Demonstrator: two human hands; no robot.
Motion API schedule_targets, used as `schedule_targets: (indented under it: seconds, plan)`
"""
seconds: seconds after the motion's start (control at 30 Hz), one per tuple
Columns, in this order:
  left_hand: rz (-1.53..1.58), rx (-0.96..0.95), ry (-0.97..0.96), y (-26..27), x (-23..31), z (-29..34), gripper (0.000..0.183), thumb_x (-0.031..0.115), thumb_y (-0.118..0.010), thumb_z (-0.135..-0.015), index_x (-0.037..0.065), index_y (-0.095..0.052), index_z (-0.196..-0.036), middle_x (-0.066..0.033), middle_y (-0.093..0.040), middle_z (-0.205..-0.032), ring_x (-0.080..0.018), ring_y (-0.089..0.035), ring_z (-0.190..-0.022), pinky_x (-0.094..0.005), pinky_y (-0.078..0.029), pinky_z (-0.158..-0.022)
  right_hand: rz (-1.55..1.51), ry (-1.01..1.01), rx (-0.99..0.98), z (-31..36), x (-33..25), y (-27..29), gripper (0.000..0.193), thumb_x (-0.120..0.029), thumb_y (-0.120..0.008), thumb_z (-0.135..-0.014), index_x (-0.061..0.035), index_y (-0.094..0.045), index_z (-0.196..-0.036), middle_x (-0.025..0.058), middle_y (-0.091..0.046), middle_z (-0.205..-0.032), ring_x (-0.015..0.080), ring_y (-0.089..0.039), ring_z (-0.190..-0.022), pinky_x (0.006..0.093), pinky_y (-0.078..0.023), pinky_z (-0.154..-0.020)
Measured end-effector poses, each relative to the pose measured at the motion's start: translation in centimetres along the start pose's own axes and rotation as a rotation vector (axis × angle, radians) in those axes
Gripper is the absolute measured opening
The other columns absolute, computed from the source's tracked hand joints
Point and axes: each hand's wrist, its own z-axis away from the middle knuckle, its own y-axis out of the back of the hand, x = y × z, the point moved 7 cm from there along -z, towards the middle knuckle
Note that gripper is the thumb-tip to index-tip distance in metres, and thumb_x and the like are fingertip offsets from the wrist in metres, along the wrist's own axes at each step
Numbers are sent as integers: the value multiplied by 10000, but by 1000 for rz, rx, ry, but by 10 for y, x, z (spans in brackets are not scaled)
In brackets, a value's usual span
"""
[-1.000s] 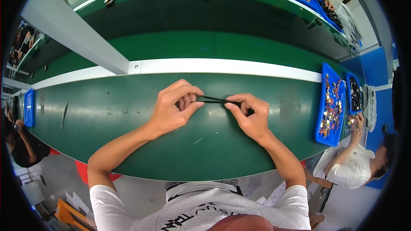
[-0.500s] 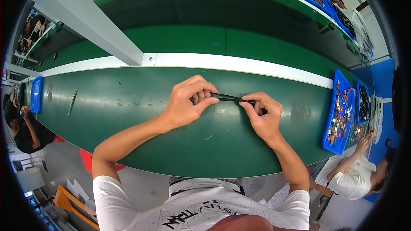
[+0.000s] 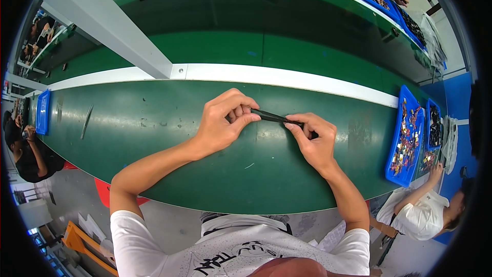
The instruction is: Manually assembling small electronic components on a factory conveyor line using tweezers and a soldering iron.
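Note:
Between my two hands a slim black strip-like thing (image 3: 270,116) is stretched, a little above the green table. Two narrow dark strands of it show, close together; its exact kind I cannot make out. My left hand (image 3: 225,120) pinches one end between thumb and fingers. At the other end, my right hand (image 3: 313,134) pinches it the same way, and part of it is hidden behind the curled fingers. Left of my hands, a thin grey tool like tweezers (image 3: 87,122) lies on the table (image 3: 246,174).
A blue tray (image 3: 405,174) of small colourful parts stands at the right, beside a second blue tray (image 3: 435,101) with black items. Another blue tray (image 3: 43,123) is far left. Beyond a white rail (image 3: 287,82) runs a green belt (image 3: 215,46) carrying small parts. Co-workers sit around.
My hands stay nearly in place; the black thing's strands have shifted slightly between my fingers. The small parts on the belt have moved a little left. The right-hand co-worker's hand has shifted.

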Motion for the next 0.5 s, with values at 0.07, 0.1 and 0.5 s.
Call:
schedule_targets:
  seconds: [0.07, 0.1, 0.5]
  plan:
    - [-7, -8, 10, 1, -2, 1, 211, -35, -827, -834, -6, -745, -1026, -41, -636, -882, -70, -558, -675, -220, -444, -583, -1, 10, -21, 0, 0, -2, 169, 4, -814, -837, -32, -807, -1002, 25, -609, -667, 66, -370, -481, 276, -278, -453]
    - [-6, -8, 11, 1, -2, 1, 211, -35, -827, -834, -6, -745, -1026, -41, -636, -882, -70, -558, -675, -220, -444, -583, 0, 9, -21, 1, 0, -2, 169, 4, -814, -837, -32, -807, -1002, 25, -609, -667, 66, -370, -481, 276, -278, -453]
    - [19, 27, 33, 2, -4, 0, 220, -10, -827, -843, 11, -728, -1038, -20, -575, -839, -58, -496, -594, -236, -416, -548, 12, 28, -24, 0, 0, -2, 139, -28, -813, -858, -38, -809, -996, 38, -678, -726, 65, -392, -476, 272, -289, -447]
